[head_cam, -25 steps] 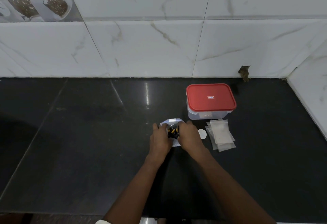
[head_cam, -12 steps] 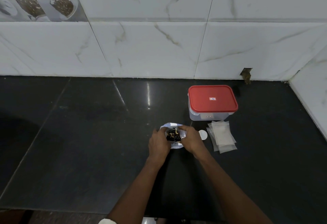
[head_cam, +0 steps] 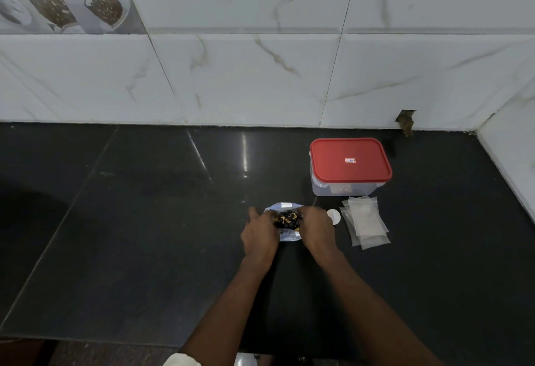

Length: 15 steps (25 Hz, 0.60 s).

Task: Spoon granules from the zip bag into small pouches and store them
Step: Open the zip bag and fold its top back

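Head view, down onto glossy black stone counter (head_cam: 144, 250) backed by white marble-veined wall tiles (head_cam: 246, 76). At centre: small white-and-blue plastic zip bag (head_cam: 289, 237), resting on the counter, mouth spread wide, dark granules with yellow flecks (head_cam: 286, 219) exposed inside; held at its left rim by left hand (head_cam: 260, 235), fingers curled onto the plastic; held at its right rim by right hand (head_cam: 317, 229), likewise pinching the edge; fingertips motion-blurred, so the pinch on each side probably thumb against forefinger. Just right of the right hand: small white round disc-like piece (head_cam: 334, 216); beside that, fanned stack of small clear plastic pouches (head_cam: 366, 226), flat on the counter; behind the pouches, near the wall, clear rectangular plastic box with red lid (head_cam: 350, 163), lid on.
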Each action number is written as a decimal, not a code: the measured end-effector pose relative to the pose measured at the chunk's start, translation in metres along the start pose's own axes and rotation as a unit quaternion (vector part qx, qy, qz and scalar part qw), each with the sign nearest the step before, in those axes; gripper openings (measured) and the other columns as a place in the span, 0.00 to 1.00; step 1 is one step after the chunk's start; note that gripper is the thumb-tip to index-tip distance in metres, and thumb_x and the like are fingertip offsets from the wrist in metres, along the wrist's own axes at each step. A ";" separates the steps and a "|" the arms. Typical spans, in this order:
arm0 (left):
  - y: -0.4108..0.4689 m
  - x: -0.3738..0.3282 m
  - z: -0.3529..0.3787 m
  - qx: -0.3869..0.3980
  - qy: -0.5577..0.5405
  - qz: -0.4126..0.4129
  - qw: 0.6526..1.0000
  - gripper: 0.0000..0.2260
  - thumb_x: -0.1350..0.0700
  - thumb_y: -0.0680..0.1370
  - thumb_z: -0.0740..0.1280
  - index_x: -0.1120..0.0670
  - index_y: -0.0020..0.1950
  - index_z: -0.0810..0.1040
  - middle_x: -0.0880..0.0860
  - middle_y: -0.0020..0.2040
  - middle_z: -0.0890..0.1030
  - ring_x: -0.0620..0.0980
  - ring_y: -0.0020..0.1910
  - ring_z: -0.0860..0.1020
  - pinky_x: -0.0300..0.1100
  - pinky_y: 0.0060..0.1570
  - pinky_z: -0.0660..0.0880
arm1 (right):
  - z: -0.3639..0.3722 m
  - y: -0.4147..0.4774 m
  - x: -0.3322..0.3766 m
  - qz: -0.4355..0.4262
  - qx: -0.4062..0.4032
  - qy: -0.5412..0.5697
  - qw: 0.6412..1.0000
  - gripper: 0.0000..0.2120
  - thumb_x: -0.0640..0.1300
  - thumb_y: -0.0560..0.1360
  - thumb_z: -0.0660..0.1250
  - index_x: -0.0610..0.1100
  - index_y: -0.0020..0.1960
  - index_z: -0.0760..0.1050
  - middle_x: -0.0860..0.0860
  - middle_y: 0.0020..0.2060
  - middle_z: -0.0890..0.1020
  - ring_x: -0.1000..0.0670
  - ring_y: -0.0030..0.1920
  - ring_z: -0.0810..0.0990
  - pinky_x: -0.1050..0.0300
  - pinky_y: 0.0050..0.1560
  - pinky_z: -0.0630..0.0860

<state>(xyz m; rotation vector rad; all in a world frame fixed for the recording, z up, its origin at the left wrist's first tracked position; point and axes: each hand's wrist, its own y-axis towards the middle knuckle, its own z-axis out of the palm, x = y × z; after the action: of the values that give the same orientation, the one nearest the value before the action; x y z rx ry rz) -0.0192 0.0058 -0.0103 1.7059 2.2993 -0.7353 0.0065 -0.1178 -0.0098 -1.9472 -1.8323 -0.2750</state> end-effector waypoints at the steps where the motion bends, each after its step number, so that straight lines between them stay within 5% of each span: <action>1: 0.000 0.001 0.000 0.011 -0.012 -0.005 1.000 0.18 0.56 0.80 0.64 0.48 0.70 0.75 0.56 0.64 0.70 0.60 0.55 0.80 0.51 0.55 0.77 | 0.000 0.002 -0.001 -0.007 0.011 0.002 1.000 0.14 0.33 0.74 0.63 0.43 0.54 0.82 0.45 0.49 0.84 0.44 0.51 0.82 0.53 0.50 0.78; 8: 0.002 -0.005 -0.004 0.085 -0.006 -0.008 0.996 0.22 0.56 0.77 0.66 0.50 0.72 0.70 0.59 0.68 0.64 0.66 0.56 0.80 0.52 0.58 0.75 | 0.008 0.005 -0.001 -0.011 0.083 -0.057 0.995 0.19 0.37 0.76 0.64 0.46 0.65 0.73 0.42 0.60 0.73 0.38 0.60 0.74 0.49 0.59 0.73; 15: 0.013 -0.003 -0.022 0.086 -0.068 0.008 0.994 0.17 0.51 0.80 0.67 0.45 0.69 0.77 0.57 0.66 0.68 0.61 0.59 0.78 0.47 0.59 0.73 | -0.006 0.010 -0.007 -0.067 0.026 -0.043 0.996 0.12 0.42 0.78 0.62 0.44 0.59 0.79 0.41 0.51 0.80 0.42 0.54 0.77 0.51 0.55 0.72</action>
<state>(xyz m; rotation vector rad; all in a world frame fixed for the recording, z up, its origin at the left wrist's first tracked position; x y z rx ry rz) -0.0035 0.0168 0.0060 1.6835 2.1847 -1.0397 0.0169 -0.1268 -0.0095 -1.8301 -2.0092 -0.1860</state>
